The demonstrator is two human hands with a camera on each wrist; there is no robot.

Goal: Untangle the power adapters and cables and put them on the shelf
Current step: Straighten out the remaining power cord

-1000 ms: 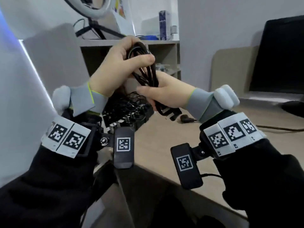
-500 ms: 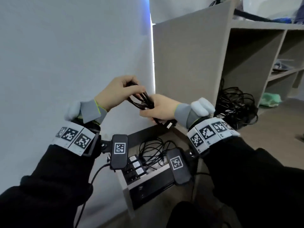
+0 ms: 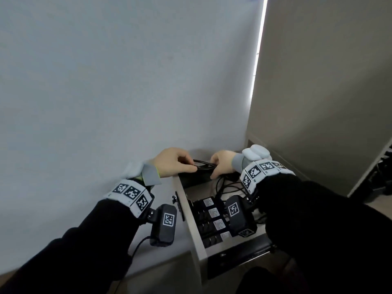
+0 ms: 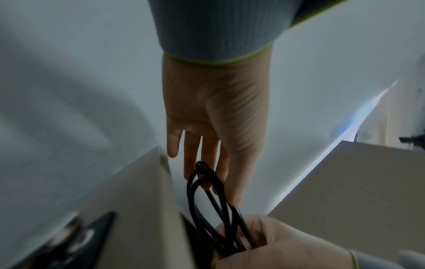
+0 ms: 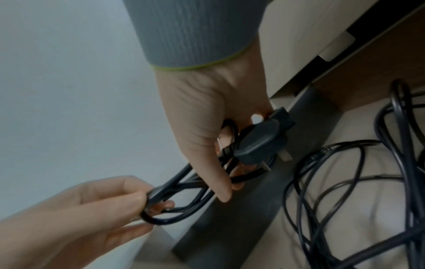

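Biggest thing in the head view was the plain grey wall [image 3: 106, 81] filling the whole left and top, with a tall beige cabinet side [image 3: 318, 81] taking the right. Down in the lower middle sat the open shelf compartment [image 3: 196, 240], looked like a pull-out tray. A row of black power adapters [image 3: 209, 217] with white labels was lined up in it, and a loose mess of thin black cables [image 3: 224, 187] lay just behind them toward the back.

Both hands were at the back edge of that compartment, holding one coiled cable [image 3: 203, 165] between them. The left hand [image 3: 171, 163] had its fingers curled through the loop end of the coil, thumb pinching it. The right hand [image 5: 207, 127] was wrapped around the other end, where the plug [image 5: 260, 142] stuck out past the fingers, prongs pointing down at the dark back strip of the tray.

So I'd say this was the put-away step for this one cable: already coiled, just hovering above the spot. Next move probably needed lowering it in flat and letting go with both hands without the loops springing open or snagging that loose tangle right beside it.
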